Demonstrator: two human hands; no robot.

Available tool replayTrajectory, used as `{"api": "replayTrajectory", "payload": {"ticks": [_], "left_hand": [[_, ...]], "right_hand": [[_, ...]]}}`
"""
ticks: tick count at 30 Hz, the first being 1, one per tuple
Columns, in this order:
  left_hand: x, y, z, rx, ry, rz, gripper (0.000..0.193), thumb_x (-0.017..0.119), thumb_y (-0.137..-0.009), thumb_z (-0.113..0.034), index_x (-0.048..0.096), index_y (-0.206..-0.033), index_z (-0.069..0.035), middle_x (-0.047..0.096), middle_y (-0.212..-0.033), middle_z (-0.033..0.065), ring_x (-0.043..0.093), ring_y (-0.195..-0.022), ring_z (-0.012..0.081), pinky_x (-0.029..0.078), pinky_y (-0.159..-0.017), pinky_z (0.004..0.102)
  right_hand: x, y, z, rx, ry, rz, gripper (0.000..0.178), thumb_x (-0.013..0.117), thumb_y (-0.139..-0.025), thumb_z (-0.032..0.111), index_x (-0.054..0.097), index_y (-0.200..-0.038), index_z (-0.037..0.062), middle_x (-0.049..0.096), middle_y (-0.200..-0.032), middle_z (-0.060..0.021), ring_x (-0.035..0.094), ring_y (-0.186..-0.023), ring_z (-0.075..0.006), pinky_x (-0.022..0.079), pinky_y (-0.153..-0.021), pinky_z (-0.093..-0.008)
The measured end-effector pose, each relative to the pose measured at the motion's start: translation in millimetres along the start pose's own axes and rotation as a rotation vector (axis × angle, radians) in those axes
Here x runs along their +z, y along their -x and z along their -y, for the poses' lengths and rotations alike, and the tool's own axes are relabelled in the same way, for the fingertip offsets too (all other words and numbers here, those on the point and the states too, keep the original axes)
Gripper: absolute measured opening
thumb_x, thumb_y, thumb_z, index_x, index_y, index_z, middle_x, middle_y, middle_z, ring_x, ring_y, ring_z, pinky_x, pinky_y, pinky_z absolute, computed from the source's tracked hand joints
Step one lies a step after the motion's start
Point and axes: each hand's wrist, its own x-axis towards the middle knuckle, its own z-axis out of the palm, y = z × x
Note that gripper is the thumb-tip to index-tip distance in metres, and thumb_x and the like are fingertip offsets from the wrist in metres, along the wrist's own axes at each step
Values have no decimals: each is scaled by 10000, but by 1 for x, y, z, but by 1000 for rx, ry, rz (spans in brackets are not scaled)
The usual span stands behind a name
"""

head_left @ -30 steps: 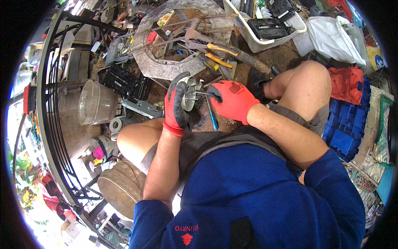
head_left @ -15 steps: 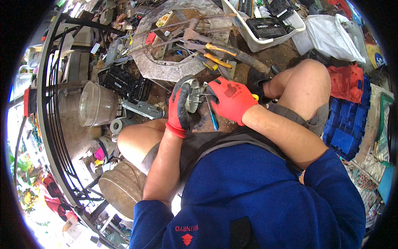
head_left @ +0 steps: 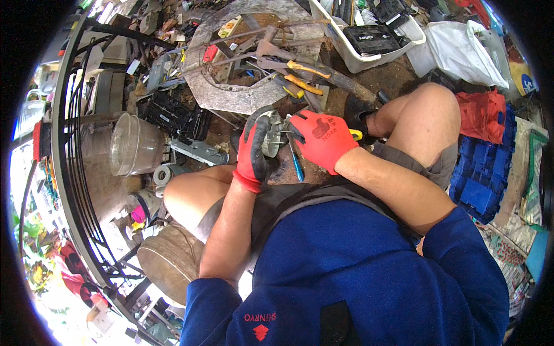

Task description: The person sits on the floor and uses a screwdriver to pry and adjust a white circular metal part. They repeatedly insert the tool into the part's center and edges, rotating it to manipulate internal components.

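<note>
The round part [head_left: 272, 138] sits upper-middle in the frame, gripped by the left hand [head_left: 254, 147], and past the right hand [head_left: 324, 138], closed on a thin tool [head_left: 283, 132], a yellow handle [head_left: 356, 135] has come into view, suggesting a turned wrist mid-work.

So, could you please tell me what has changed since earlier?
The left hand, keeping hold of the round part, shifted slightly right and toward the body with it. A yellow handle now shows beyond the right hand. The blue handle and white bin stayed put.
</note>
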Motion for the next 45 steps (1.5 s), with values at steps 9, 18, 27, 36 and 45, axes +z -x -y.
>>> {"api": "replayTrajectory", "payload": {"ticks": [9,18,27,36,45], "left_hand": [[1,-1,2,-98,222,21,420,414,-1072,-312,533,-1359,-30,662,-1216,127,653,-1112,223,513,-982,382],[3,0,7,-179,406,25,400,401,-1084,-284,518,-1375,-36,646,-1249,120,641,-1126,211,506,-997,377],[8,-1,-4,-261,529,24,400,401,-1086,-293,523,-1373,-43,646,-1250,118,635,-1137,208,505,-994,367],[11,0,1,-324,630,7,408,421,-1084,-304,516,-1381,-41,653,-1243,119,645,-1111,199,524,-971,368],[9,-1,4,-300,623,52,403,413,-1086,-305,510,-1385,-52,651,-1232,122,644,-1114,220,511,-996,389]], "right_hand": [[5,-2,-1,-23,-12,3,278,669,-846,269,648,-1031,62,657,-1029,-150,665,-960,-360,540,-819,-479],[11,-2,-3,-44,-1,-75,320,696,-807,219,625,-1076,62,636,-1069,-161,658,-964,-366,539,-817,-487],[9,-1,-2,-40,-2,12,336,691,-827,244,623,-1105,68,625,-1094,-158,654,-969,-370,540,-811,-483],[7,-2,1,-9,-9,-19,368,724,-806,215,614,-1118,55,609,-1107,-157,644,-1004,-363,542,-832,-471],[14,-1,-2,-58,-62,-76,290,672,-837,225,615,-1075,67,620,-1077,-169,641,-983,-374,537,-828,-486]]}}
